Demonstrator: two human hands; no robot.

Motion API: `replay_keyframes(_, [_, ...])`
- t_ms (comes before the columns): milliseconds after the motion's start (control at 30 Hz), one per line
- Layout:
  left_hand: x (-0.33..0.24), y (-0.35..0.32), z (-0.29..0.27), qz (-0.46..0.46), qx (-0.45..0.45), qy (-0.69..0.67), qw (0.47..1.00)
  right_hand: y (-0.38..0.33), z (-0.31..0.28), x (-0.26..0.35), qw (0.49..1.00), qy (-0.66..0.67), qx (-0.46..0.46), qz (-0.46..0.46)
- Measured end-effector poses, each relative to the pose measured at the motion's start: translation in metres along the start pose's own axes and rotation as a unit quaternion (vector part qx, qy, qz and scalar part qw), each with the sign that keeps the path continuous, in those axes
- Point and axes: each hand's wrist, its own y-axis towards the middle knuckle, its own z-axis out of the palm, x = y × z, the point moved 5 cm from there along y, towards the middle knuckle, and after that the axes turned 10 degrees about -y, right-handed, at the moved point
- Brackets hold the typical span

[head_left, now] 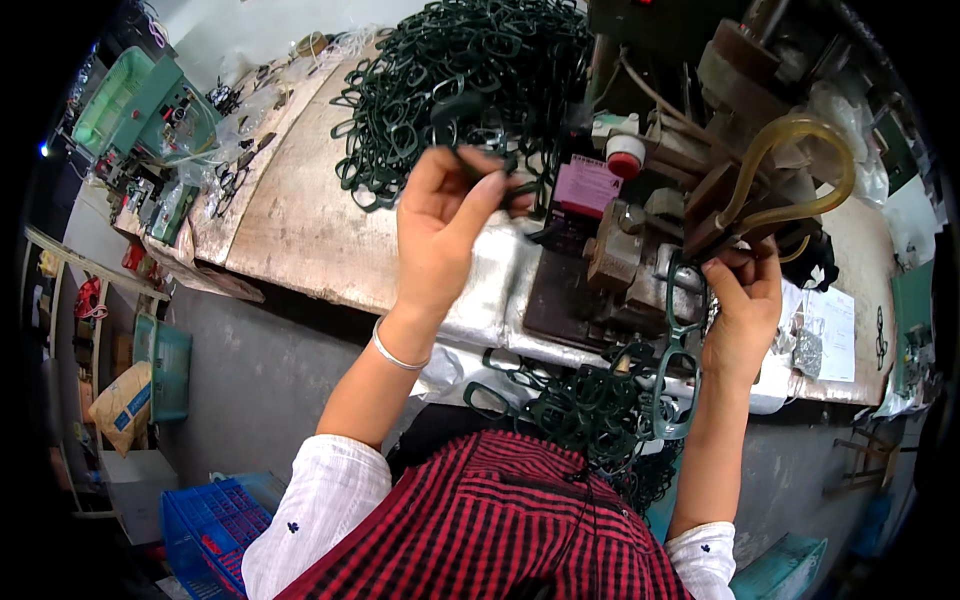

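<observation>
My right hand (742,305) is closed on a dark green eyeglass frame (676,385) that hangs upright beside the machine's metal block (660,285). Its two rims point down over the table's front edge. Fingers and thumb of my left hand (445,205) pinch another dark green eyeglass frame (463,108), blurred by motion, in front of a big heap of eyeglass frames (470,50). Part of that frame blends into the heap. Below the machine, close to my apron, lies a second pile of frames (590,405).
The machine (615,255) carries a red-and-white button (626,155) and a looped yellowish hose (840,165). A pink card (588,187) stands beside it. Paper sheets (830,335) lie at right. A green machine (150,115) is at far left, blue crate (215,530) below.
</observation>
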Motion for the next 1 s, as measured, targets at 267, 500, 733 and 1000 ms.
replay_keyframes(267, [-0.038, 0.042, 0.105, 0.142, 0.204, -0.027, 0.968, -0.005, 0.011, 0.009, 0.998, 0.056, 0.012, 0.027])
replay_keyframes(500, [-0.032, -0.013, 0.111, 0.244, 0.329, 0.149, 0.900, -0.036, -0.014, 0.030, 0.991, -0.099, 0.079, -0.039])
replay_keyframes(733, [0.013, -0.060, 0.116, 0.429, 0.372, 0.265, 0.780, -0.017, -0.104, -0.065, 0.739, -0.644, -0.068, -0.184])
replay_keyframes(1000, [0.017, -0.065, 0.109, 0.452, 0.348, 0.257, 0.780, 0.003, -0.114, -0.076, 0.833, -0.522, -0.053, -0.176])
